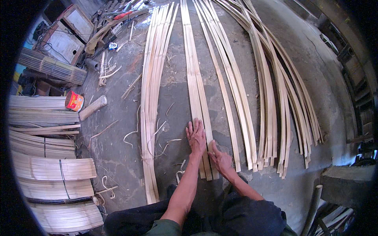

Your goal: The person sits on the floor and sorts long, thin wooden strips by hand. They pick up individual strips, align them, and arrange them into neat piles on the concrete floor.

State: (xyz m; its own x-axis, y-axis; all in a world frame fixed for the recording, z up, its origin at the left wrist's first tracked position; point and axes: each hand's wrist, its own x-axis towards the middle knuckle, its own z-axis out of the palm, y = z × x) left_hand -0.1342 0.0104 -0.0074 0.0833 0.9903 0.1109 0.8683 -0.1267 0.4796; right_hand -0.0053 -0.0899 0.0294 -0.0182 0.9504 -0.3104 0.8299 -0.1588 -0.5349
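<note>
Long pale bamboo strips lie on a concrete floor, running away from me. My left hand (196, 136) rests flat, fingers spread, on a narrow group of strips (195, 78) in the middle. My right hand (220, 159) lies just right of it, near the strips' near ends, thumb touching the same group. Neither hand grips anything. A wider bundle of strips (152, 98) lies to the left, and a single thin strip (222, 90) to the right.
A large fan of strips (275, 98) spreads at the right. Stacked bundles of flat slats (51, 169) sit at the left, with a red tin can (74, 101), a short wooden cylinder (93, 107) and tools beyond. Shavings litter the floor.
</note>
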